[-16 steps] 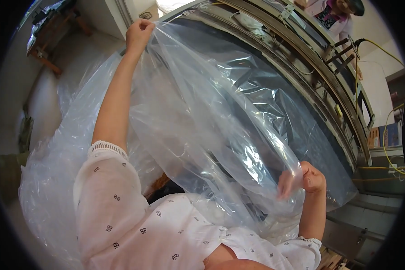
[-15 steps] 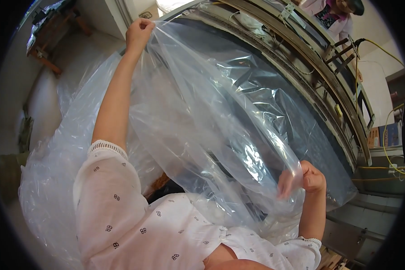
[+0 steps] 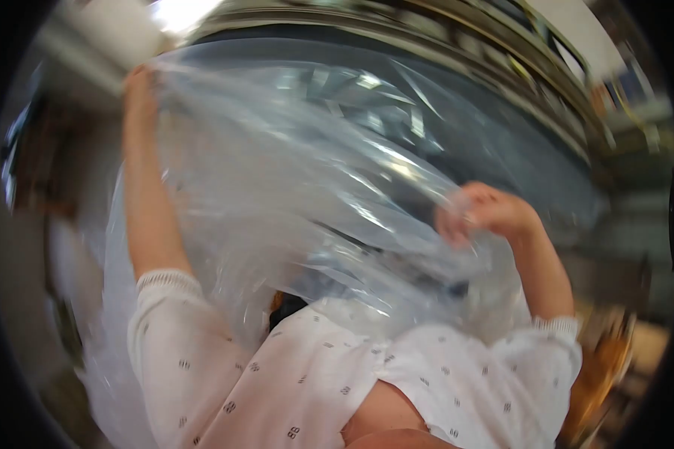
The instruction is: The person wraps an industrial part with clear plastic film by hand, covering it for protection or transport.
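Observation:
A wide sheet of clear plastic film [image 3: 277,142] stretches between my two raised hands and hangs in shiny folds down to my lap. At the far left, my left hand [image 3: 141,88] is closed on an upper corner of it, arm held out straight. My right hand [image 3: 487,213], bent at the elbow, grips the film's edge on the right, its fingers blurred by motion. More of the film drapes past my left arm. Through the sheet a dark surface [image 3: 502,150] shows beyond my hands.
A long machine frame with metal rails [image 3: 457,37] curves across the far side, behind the dark surface. Yellow cables [image 3: 625,105] hang at the right. Blurred brown material [image 3: 603,382] lies at the lower right, near my right elbow.
The whole view has swung and blurred. My left hand has moved farther left, and my right hand has come up, with the plastic film still held between them. The other person is out of view.

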`<state>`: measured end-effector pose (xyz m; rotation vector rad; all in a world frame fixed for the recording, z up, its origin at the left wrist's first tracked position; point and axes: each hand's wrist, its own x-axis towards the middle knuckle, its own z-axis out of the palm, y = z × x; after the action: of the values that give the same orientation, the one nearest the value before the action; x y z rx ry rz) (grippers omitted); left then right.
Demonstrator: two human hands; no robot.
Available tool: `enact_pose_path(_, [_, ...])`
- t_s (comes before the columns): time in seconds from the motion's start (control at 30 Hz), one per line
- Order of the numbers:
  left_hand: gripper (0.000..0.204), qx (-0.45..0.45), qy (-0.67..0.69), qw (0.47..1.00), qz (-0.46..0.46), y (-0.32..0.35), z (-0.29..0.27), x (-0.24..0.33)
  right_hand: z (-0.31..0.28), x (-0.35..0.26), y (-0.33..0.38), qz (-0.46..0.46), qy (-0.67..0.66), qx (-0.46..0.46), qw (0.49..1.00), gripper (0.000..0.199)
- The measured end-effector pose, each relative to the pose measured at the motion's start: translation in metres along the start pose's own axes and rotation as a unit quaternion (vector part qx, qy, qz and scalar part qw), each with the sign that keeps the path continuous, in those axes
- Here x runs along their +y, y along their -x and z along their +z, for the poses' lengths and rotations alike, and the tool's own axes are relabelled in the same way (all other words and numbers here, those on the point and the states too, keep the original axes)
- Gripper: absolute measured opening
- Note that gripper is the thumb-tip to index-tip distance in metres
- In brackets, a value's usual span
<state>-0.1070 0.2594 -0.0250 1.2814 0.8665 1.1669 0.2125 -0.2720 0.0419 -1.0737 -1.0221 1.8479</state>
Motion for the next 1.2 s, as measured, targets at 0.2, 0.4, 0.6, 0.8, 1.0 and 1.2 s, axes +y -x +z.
enact_pose_path(0.2, [0.035, 0.148, -0.48, 0.842, 0.199, -0.048, 0.01, -0.048, -0.016, 0.098, 0.087, 0.323, 0.233, 0.189, 0.898, 0.029])
enact_pose_path(0.4, [0.025, 0.033, -0.56, 0.77, 0.304, -0.042, 0.069, -0.068, -0.011, 0.205, 0.212, 0.579, 0.506, 0.347, 0.537, 0.023])
enact_pose_path(0.6, [0.026, 0.036, -0.603, 0.742, 0.289, -0.053, 0.046, -0.066, -0.014, 0.218, 0.356, 0.586, 0.445, 0.598, 0.318, 0.017])
enact_pose_path(0.8, [0.027, 0.101, -0.658, 0.714, 0.216, -0.07, 0.003, -0.051, -0.098, 0.101, 0.4, 0.436, 0.425, 0.698, 0.376, 0.021])
enact_pose_path(1.0, [0.029, 0.124, -0.658, 0.722, 0.176, -0.068, -0.015, -0.053, -0.142, 0.028, 0.297, -0.019, 0.564, 0.822, 0.081, 0.015])
enact_pose_path(1.2, [0.031, 0.144, -0.683, 0.698, 0.159, -0.078, -0.017, -0.043, -0.139, 0.101, 0.229, -0.024, 0.557, 0.707, 0.435, 0.027])
